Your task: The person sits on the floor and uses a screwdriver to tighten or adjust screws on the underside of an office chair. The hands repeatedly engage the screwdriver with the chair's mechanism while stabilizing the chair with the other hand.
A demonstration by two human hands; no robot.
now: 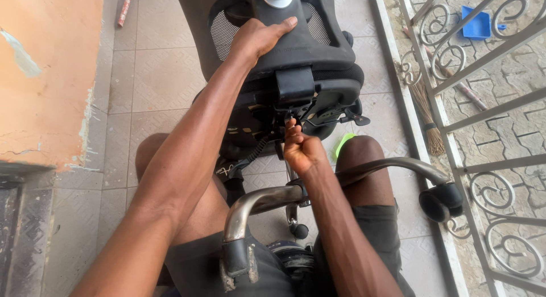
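Worn on the head, looking steeply down over both forearms and the knees. Close in: the upturned office chair [284, 58] fills the centre toward 12 o'clock, its metal base leg [267, 200] crossing at 6. Tiled floor [153, 75] at 10, iron railing [483, 104] from 1 to 4. One view only, nothing shared.

Left hand [259, 38] braces overturned office chair [318, 58]; right hand [301, 150] grips mechanism.

The right hand's fingers [296, 139] hide whatever they pinch under the office chair [296, 58], itself cropped above.
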